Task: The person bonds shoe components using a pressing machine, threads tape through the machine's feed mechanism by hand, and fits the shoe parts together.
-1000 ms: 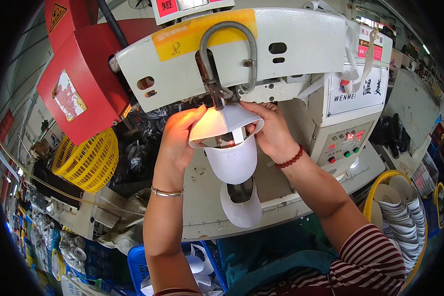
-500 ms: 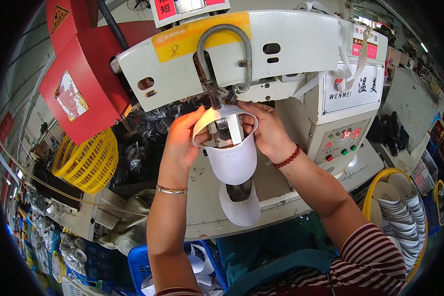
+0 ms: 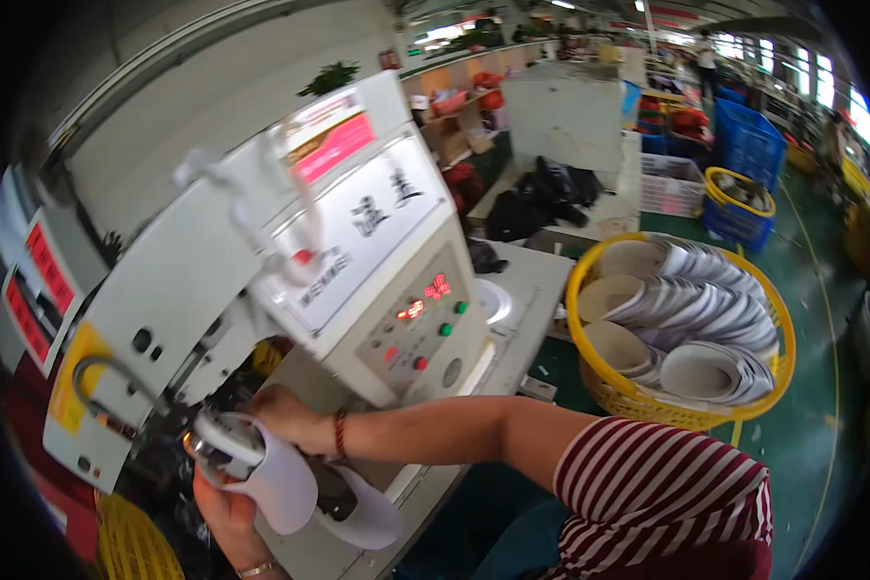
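Listing, head view: 1 white shoe piece [image 3: 282, 485], at the machine [image 3: 362, 365], between the hands, long axis running upper left to lower right. Left hand [image 3: 226, 510]: gripping its left edge. Right hand [image 3: 287, 419]: just beside its upper right side; fingers hidden, grip cannot be told.

Right hand [image 3: 285, 418] is partly hiding behind white piece [image 3: 285, 488]. Left forearm [image 3: 263, 572] is running off lower edge. Hanging strap [image 3: 234, 208] is showing blurred.
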The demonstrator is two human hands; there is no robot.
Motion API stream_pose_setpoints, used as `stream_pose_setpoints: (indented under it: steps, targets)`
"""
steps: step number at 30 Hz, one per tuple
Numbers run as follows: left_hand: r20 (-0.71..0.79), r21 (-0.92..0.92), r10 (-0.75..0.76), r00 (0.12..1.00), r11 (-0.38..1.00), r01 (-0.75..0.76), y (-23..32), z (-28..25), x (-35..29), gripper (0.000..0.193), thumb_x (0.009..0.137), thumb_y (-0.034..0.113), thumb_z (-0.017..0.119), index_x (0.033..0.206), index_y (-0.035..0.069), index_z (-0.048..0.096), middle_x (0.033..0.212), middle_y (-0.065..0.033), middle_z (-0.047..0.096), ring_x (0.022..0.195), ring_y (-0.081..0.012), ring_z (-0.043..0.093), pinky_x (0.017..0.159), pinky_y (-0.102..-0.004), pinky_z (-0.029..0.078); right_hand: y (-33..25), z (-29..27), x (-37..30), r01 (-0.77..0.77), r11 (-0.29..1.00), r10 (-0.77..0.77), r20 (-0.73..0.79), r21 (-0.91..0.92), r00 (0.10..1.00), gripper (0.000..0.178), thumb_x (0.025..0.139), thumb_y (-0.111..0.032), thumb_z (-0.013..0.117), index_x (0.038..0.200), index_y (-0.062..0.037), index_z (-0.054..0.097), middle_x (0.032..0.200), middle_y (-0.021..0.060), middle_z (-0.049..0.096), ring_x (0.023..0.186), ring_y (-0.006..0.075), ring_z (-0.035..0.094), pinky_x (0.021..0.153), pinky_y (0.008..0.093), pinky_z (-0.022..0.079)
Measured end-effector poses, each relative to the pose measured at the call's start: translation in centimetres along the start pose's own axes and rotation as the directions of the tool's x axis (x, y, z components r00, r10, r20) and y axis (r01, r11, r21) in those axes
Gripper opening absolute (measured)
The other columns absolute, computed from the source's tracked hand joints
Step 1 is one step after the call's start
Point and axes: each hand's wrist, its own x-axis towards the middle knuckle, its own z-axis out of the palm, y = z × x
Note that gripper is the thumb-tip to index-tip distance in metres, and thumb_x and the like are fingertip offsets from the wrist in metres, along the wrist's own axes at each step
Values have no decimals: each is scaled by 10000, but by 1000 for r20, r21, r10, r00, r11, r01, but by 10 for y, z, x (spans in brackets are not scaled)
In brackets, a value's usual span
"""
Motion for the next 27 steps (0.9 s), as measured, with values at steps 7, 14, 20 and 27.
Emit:
stream_pose_setpoints:
  steps: [7,14,20,27]
  targets:
    - [-35,229,-26,999,973,34,-25,7,7,355,930,239,449,1187,-4,486,1080,-88,581,1014,-207,569,878,-344,451,21,-30,4,251,932,-272,-44,-262,961,311,860,-240,527,796,51,616,752,187,614,685,250,588,665,360,458]
    - [-61,545,114,992,836,-62,-84,-36,-1,455,878,233,559,1255,12,432,1176,-92,539,1025,-183,550,891,-333,431,109,-50,-10,174,818,-269,-97,-548,958,321,871,-260,507,831,46,596,852,255,593,817,357,590,764,424,443]
    - [-53,726,408,912,642,-245,-120,-68,-29,242,834,106,542,1054,12,577,969,-64,613,871,-138,563,714,-298,459,135,-64,-51,192,718,-157,114,-669,981,345,939,-206,389,1179,-7,536,1153,214,563,1086,366,524,977,415,373]
    - [3,997,437,900,73,-39,-104,-61,-47,199,817,124,568,982,25,620,767,-100,609,659,-225,558,608,-315,457,151,-100,-21,469,485,-521,186,-738,833,258,932,-183,406,996,-6,582,977,238,595,891,415,568,753,463,450]
